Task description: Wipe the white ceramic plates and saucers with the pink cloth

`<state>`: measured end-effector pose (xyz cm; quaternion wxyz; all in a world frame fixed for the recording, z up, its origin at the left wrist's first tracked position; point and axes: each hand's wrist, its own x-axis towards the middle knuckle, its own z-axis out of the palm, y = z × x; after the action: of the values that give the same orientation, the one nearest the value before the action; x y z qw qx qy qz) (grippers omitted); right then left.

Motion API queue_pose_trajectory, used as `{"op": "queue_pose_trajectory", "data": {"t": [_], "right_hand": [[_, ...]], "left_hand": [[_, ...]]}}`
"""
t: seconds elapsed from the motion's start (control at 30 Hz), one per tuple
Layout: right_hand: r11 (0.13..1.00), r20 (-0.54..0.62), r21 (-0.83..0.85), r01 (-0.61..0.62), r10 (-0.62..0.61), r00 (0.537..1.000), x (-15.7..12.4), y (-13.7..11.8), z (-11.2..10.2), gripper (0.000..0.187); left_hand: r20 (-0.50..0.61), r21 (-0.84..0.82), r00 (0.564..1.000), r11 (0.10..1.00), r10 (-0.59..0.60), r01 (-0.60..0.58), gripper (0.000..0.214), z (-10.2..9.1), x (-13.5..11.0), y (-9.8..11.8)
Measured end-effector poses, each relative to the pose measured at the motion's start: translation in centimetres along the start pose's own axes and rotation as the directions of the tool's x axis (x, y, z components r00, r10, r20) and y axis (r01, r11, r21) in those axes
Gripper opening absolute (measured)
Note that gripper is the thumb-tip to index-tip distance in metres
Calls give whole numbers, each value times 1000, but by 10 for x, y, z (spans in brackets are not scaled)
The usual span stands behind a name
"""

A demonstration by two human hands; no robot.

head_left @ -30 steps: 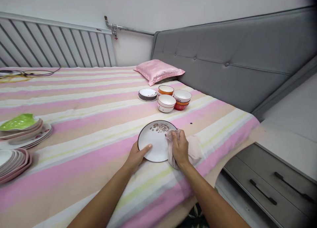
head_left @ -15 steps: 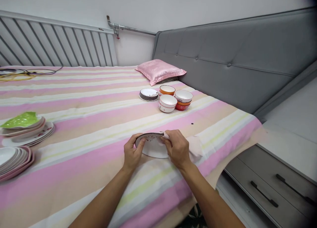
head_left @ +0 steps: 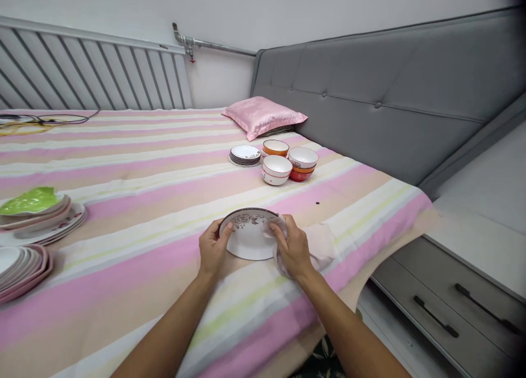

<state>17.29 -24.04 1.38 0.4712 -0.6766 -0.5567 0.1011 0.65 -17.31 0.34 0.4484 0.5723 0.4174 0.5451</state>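
In the head view, the patterned plate is at the near side of the striped bedspread, between the two hands; whether its lower edge rests on the fabric is hard to tell. The left hand grips the plate's left edge, thumb over the face, while the right hand pinches the right edge through a pale cloth, part of which trails onto the bedspread. The step looks like wiping the rim; to do it well, the left grip should stay firm, the cloth should wrap both faces under light thumb pressure, and the plate should be turned bit by bit so that no stretch of edge is missed. Keeping the loose cloth clear of the near edge would help too. Compared with a second ago, the plate shows at a flatter angle, the left hand sits higher along its edge, and the right thumb presses the cloth at the rim. The bowls and the stack of small plates beyond stand where they did.
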Motion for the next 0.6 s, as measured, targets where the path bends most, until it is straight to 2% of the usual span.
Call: {"op": "queue_pose_trajectory", "data": {"t": [0.13,0.37,0.5,0.6], "right_hand": [[999,54,-10,-46,47,997,1,10,3,26],[989,217,135,-62,32,976,4,29,5,25],[988,208,145,-55,24,978,4,27,3,22],[999,170,33,10,-15,985,6,17,-6,20]], "left_hand": [[-51,-25,998,999,-39,38,21,-1,2,-1],[-103,-71,993,996,-66,59,22,-4,8,-12],[-106,-3,994,1000,-2,1,19,-6,8,-9],[-77,37,994,996,78,-75,18,-6,7,-6]]}}
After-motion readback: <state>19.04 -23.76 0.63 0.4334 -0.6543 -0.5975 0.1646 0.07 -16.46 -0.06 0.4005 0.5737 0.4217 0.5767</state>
